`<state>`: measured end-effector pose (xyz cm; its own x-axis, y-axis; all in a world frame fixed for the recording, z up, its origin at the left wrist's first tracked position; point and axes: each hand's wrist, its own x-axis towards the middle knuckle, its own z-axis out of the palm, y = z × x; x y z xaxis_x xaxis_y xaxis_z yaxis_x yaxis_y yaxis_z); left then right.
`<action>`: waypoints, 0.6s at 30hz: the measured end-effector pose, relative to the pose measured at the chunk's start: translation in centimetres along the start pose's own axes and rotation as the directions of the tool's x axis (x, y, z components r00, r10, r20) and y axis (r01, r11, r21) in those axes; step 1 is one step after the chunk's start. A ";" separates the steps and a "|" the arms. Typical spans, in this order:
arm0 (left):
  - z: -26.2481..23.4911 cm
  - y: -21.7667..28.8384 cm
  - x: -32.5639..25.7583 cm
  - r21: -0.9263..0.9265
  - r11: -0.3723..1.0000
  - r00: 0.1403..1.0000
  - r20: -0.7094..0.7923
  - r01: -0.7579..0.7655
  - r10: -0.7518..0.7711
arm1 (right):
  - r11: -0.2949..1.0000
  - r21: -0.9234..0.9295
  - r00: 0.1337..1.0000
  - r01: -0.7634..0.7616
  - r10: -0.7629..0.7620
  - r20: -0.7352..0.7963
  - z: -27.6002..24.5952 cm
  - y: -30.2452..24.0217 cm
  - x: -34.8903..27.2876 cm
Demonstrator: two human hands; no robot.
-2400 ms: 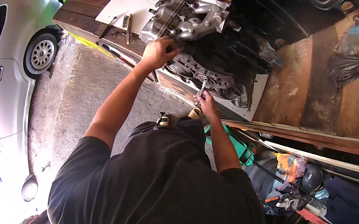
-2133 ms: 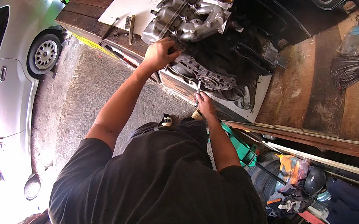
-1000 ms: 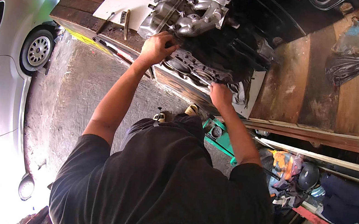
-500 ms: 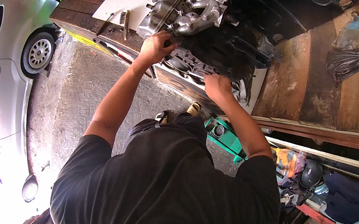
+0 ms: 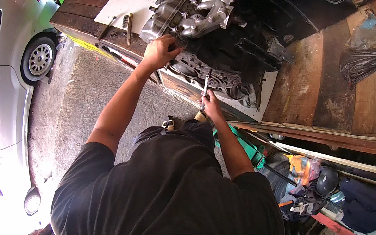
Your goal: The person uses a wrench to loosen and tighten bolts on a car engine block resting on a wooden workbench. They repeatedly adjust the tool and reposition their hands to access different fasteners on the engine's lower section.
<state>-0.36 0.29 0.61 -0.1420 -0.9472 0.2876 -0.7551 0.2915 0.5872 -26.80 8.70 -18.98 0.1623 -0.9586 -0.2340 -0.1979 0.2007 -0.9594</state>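
- Silver wrench, just above frame centre, gripped in right hand, its head near the engine.
- Left hand, upper centre, fingers curled at engine's lower-left edge; can't tell if gripping.
- Engine upper centre, on wooden bench.
- Brush, upper left, partly on white board.

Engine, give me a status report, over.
Right hand gripping chrome wrench. Left hand at near edge of engine. Wire brush lying clear to its left.
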 end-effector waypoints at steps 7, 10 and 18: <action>0.7 -0.8 0.2 -0.006 1.000 0.999 -0.034 -0.021 0.021 | 1.000 -0.009 1.000 -0.012 0.012 0.026 1.1 0.7 0.2; 0.6 -0.9 0.0 -0.028 1.000 1.000 -0.018 -0.005 0.004 | 0.998 -0.041 0.998 -0.056 0.056 0.016 1.7 0.1 0.1; 0.5 -0.7 0.0 -0.025 1.000 1.000 -0.011 0.010 -0.010 | 0.989 -0.136 0.995 -0.053 0.042 -0.086 1.9 1.6 1.5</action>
<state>-0.10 0.02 -0.17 -0.1272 -0.9485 0.2902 -0.7399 0.2855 0.6091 -25.00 7.94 -21.19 0.0703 -0.9632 -0.2595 -0.3355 0.2221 -0.9155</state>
